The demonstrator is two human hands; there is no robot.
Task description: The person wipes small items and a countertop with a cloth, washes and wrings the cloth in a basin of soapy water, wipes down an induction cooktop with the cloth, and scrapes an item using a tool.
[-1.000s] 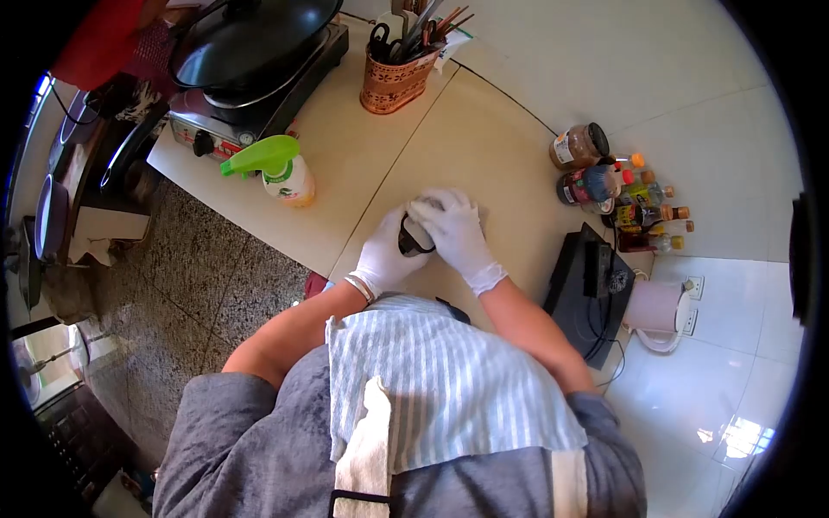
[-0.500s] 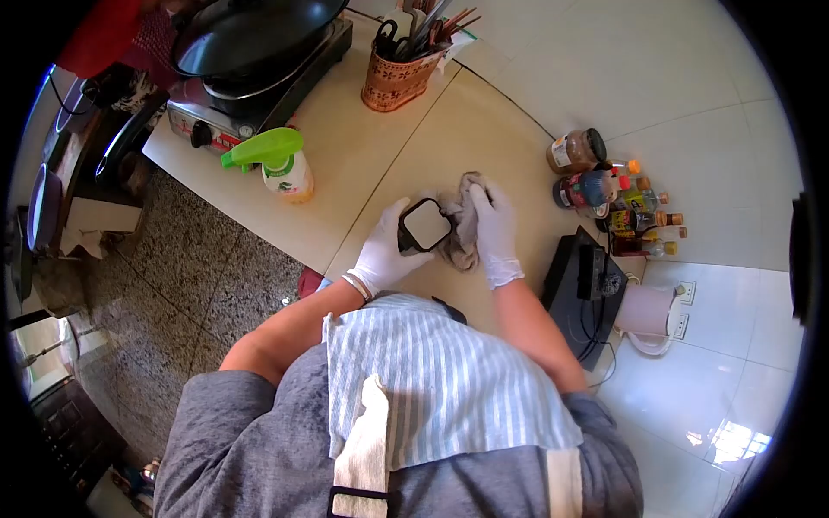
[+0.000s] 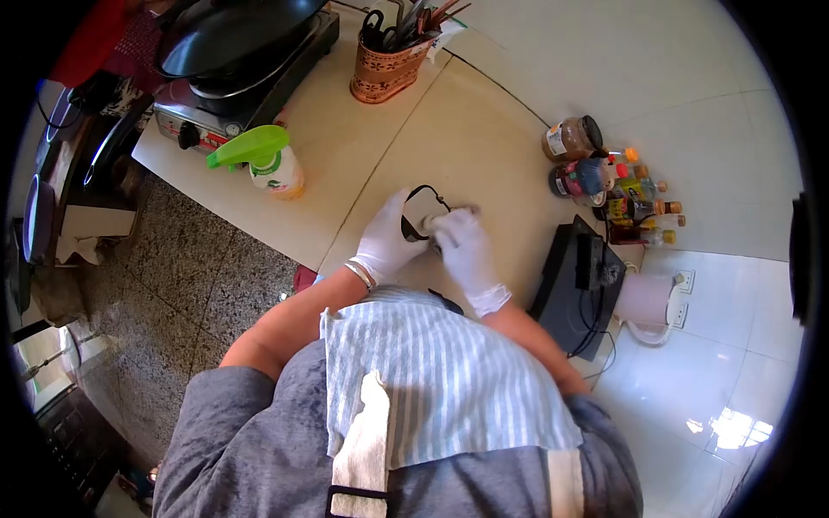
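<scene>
Left hand (image 3: 385, 238) clamps the black-rimmed item (image 3: 410, 229), right hand (image 3: 465, 248) blurring, grip impossible to tell, while the white jar label (image 3: 555, 141) stays unreadable!

Two hands (image 3: 387, 243), two sockets (image 3: 685, 282), one stove (image 3: 210, 136)

Passable countertop (image 3: 471, 129) to right and wearer's side of utensil holder (image 3: 382, 78), up to left hand (image 3: 386, 237) and right hand (image 3: 466, 252). In way: stove (image 3: 205, 136) left of holder, spray bottle (image 3: 278, 173) nearer-left, jars (image 3: 566, 141) well right.

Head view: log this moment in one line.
left hand: holds black-rimmed item; right hand: at item, blurred; spray bottle: on counter
</scene>
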